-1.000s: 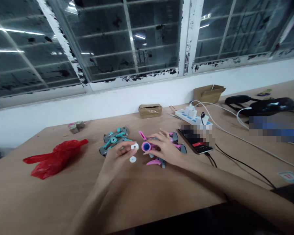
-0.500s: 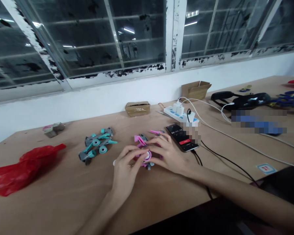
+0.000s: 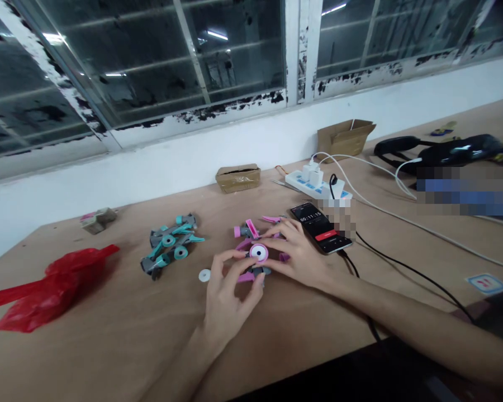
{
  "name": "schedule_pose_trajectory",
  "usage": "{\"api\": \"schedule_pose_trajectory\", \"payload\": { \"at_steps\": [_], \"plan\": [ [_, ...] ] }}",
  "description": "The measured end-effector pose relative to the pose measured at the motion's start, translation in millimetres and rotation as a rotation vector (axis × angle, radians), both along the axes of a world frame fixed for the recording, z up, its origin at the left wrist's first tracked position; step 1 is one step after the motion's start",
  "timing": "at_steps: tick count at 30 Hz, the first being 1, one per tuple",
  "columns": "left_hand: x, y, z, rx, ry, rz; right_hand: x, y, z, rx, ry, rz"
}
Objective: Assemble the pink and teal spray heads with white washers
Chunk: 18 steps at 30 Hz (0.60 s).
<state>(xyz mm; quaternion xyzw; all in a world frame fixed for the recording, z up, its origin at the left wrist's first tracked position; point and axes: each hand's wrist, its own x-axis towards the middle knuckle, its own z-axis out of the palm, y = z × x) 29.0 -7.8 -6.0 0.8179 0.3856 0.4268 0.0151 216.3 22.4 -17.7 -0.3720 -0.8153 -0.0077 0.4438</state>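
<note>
A pink and grey toy car (image 3: 251, 230) sits on the table in front of me, partly hidden by my fingers. One of its wheels, a pink ring with a white hub (image 3: 259, 253), faces up toward me. My right hand (image 3: 297, 254) grips the car from the right, its fingertips against the wheel and the body. Close on the left side is my left hand (image 3: 230, 287), thumb and fingers apart, with nothing visible between them. Beside its fingers lies a small white disc (image 3: 204, 275). Teal and grey toy cars (image 3: 170, 243) stand together further left.
A red plastic bag (image 3: 62, 285) lies at left. Behind are a small cardboard box (image 3: 238, 178), an open carton (image 3: 343, 139) and a power strip (image 3: 304, 184) with white cables. A phone (image 3: 322, 229) showing a timer lies right of my hands, its black cable trailing forward.
My left thumb and fingers have come away from the wheel and spread apart, uncovering its white hub. The white disc shows more fully now. The camera view has shifted slightly.
</note>
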Motion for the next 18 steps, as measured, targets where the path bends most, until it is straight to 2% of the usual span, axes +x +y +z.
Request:
{"api": "schedule_pose_trajectory", "payload": {
  "at_steps": [7,12,18],
  "plan": [
    [1,5,-5.9,-0.123,-0.151,0.049,-1,0,-4.3,0.044,-0.026,-0.027],
    [3,8,-7.6,-0.141,-0.151,0.040,-3,-3,-6.5,0.101,-0.122,-0.041],
    [5,9,-9.6,-0.224,-0.166,0.066,-3,-2,-11.3,0.115,-0.140,-0.054]
  ]
}}
